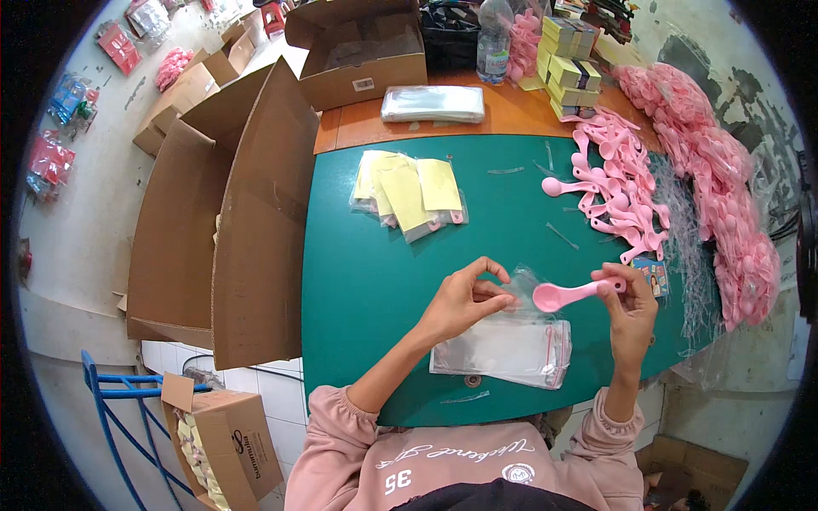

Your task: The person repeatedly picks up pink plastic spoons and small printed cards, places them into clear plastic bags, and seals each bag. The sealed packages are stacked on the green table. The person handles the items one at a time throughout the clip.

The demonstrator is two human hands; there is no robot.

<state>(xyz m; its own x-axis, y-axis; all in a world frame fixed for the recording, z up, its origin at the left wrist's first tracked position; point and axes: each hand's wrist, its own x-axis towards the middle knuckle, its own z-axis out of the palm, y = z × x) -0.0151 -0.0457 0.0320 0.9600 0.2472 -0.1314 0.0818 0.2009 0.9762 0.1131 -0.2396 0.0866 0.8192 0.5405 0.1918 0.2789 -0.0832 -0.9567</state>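
My right hand (630, 311) pinches a pink plastic spoon (562, 295) by its handle end, the bowl pointing left. Facing it, my left hand (464, 303) has thumb and fingers closed on a thin clear plastic bag (527, 288), partly hidden behind the fingers and the spoon. Below both hands lies a stack of clear bags (498, 353) with a red strip near one end. Farther off, several filled clear bags with yellow cards (405, 194) overlap on the green table mat (358, 289). Loose pink spoons (620, 183) are heaped at the right.
Large bags of pink spoons (716, 179) line the right edge. Open cardboard boxes (260, 221) stand at the left. At the back are a bundle of clear bags (433, 104), a water bottle (493, 47) and stacked yellow cards (569, 68). Plastic scraps (562, 236) lie about.
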